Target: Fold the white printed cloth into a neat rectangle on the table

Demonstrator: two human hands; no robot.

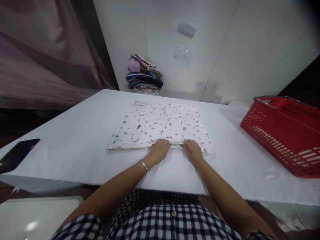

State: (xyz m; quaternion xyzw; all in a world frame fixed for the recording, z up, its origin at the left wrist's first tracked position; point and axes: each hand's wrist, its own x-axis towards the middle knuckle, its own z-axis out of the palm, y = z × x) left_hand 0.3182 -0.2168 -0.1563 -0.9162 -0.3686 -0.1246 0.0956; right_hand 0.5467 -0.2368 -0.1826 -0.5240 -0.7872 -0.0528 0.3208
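Observation:
A white cloth (162, 123) printed with small motifs lies folded and flat on the white table. My left hand (160, 150) has its fingers curled round the near edge of the cloth, close to the middle. A short way to its right, my right hand (193, 149) pinches the same edge. Between the two hands the layers of the edge show, slightly raised and bunched. My thumbs are mostly hidden beneath the cloth edge.
A red plastic basket (285, 133) stands at the right of the table (75, 133). A dark phone-like slab (17, 156) lies at the left edge. Folded clothes (145, 75) are stacked behind the table against the wall. A pale stool (40, 216) is below left.

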